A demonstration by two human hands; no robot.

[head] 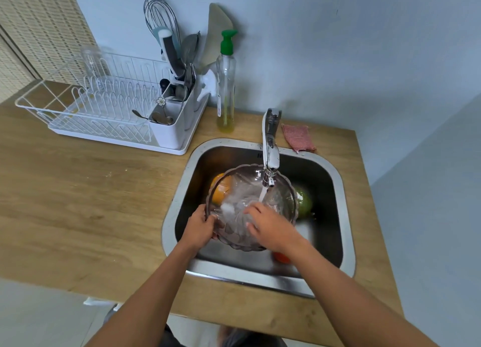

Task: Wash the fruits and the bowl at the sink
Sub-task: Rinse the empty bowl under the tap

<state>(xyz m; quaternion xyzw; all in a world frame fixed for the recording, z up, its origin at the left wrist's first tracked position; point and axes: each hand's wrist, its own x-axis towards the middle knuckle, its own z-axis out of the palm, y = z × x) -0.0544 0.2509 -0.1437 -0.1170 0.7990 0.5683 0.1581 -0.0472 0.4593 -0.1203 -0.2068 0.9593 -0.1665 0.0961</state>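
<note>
A clear, scallop-edged glass bowl (pixel 242 187) is held over the steel sink (pixel 341 216) under the running tap (pixel 270 151). My left hand (pixel 200 228) grips the bowl's near-left rim. My right hand (pixel 270 225) lies inside the bowl with its fingers spread on the wet glass where the water stream lands. An orange fruit (pixel 221 189) shows through the bowl's left side. A green fruit (pixel 303 202) lies in the sink at the right. A small red-orange fruit (pixel 282 257) peeks out under my right wrist.
A white dish rack (pixel 104 112) with a cutlery holder stands on the wooden counter (pixel 91 203) at the left. A soap bottle with a green pump (pixel 226 86) stands behind the sink. A pink scrubbing cloth (pixel 298 138) lies right of the tap.
</note>
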